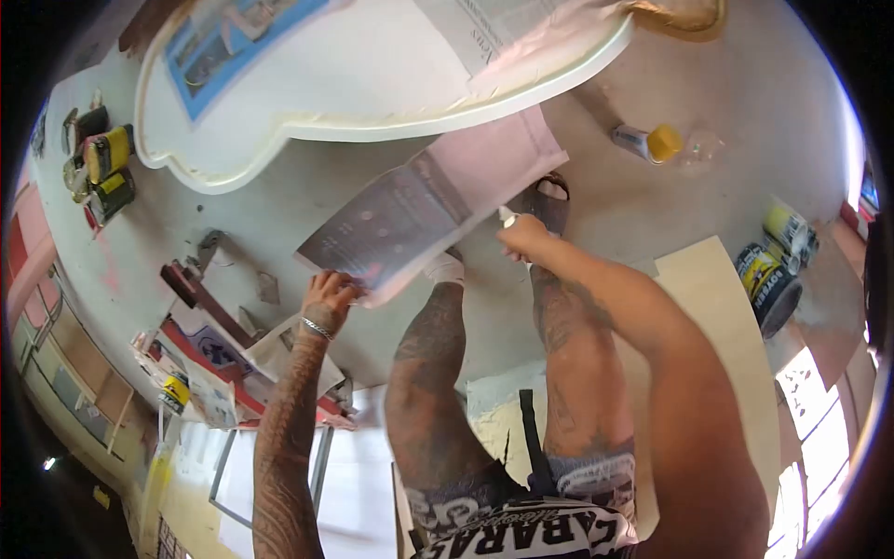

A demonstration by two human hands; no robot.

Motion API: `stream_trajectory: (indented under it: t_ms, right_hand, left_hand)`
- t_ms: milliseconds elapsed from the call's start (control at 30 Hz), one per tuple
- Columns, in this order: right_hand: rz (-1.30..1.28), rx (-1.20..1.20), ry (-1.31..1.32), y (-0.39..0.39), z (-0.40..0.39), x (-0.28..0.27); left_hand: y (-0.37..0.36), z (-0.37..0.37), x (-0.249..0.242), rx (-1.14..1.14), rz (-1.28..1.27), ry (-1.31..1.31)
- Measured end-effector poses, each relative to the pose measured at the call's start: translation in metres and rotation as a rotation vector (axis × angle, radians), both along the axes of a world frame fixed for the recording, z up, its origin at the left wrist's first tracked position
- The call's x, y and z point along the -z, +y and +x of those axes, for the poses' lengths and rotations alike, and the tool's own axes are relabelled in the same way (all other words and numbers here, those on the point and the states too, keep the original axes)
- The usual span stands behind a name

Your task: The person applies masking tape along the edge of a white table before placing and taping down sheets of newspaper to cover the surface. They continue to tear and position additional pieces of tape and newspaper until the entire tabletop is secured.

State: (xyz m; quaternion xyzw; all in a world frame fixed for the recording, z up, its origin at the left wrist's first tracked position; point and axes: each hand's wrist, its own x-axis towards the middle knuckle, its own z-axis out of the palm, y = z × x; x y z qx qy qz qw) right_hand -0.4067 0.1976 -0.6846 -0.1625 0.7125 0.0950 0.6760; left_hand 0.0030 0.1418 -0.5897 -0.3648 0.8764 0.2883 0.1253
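A newspaper sheet, grey printed on one half and pinkish on the other, stretches slantwise in front of my legs. My left hand, with a bracelet at the wrist, pinches its lower left corner. My right hand is closed near the sheet's right edge, with a small whitish piece poking out past the fingers; what it is I cannot tell. Just beyond the sheet is a large white panel with a curved, raised rim. Its surface carries a blue-bordered printed page and more newspaper.
A yellow-capped spray can stands on the floor at the right. Paint cans sit farther right, others at far left. A crate-like stand is left of my legs; a tan board lies right.
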Motion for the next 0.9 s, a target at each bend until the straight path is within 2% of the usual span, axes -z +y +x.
stream_trajectory:
  t_ms: [33, 133, 200, 267, 333, 367, 467, 533, 600, 667, 733, 833, 900]
  right_hand:
    - [-0.092, -0.250, -0.040, -0.003, -0.004, 0.013]
    - [-0.636, -0.613, -0.230, -0.013, -0.024, 0.022]
    - [-0.478, -0.643, -0.407, -0.054, -0.037, 0.012]
    - [-0.574, -0.694, -0.452, -0.077, -0.042, 0.021]
    - [-0.710, -0.597, -0.564, -0.106, -0.047, 0.014]
    - [-0.754, -0.556, -0.653, -0.110, -0.045, 0.013]
    - [-0.938, -0.413, -0.709, -0.112, -0.042, 0.015]
    - [-0.987, -0.328, -0.781, -0.112, -0.047, -0.006]
    - [-1.008, -0.269, -0.756, -0.118, -0.052, -0.029]
    - [-0.959, -0.172, -0.694, -0.116, -0.050, -0.043]
    - [-0.875, 0.025, -0.639, -0.117, -0.043, -0.053]
    - [-0.820, 0.219, -0.658, -0.110, -0.044, -0.067]
    - [-0.835, 0.145, -0.623, -0.103, -0.049, -0.068]
  left_hand:
    - [0.010, 0.010, 0.030, 0.007, -0.049, -0.009]
    - [0.038, 0.034, 0.113, -0.010, -0.069, -0.022]
    - [0.049, 0.038, 0.145, -0.012, -0.065, 0.019]
    - [0.052, 0.047, 0.172, 0.064, -0.092, 0.039]
    - [0.030, 0.056, 0.190, 0.144, -0.084, -0.037]
    - [0.040, 0.059, 0.181, 0.162, -0.055, -0.092]
    - [0.015, 0.052, 0.156, 0.316, 0.155, -0.510]
    - [-0.043, 0.002, 0.124, 0.170, 0.379, -0.541]
    - [-0.095, -0.069, 0.062, -0.114, 0.265, -0.059]
    - [-0.130, -0.130, 0.014, -0.211, 0.202, 0.213]
    - [-0.153, -0.181, -0.018, -0.233, 0.300, 0.377]
    - [-0.166, -0.238, -0.026, -0.003, 0.177, 0.493]
    - [-0.168, -0.252, -0.021, 0.128, 0.155, 0.529]
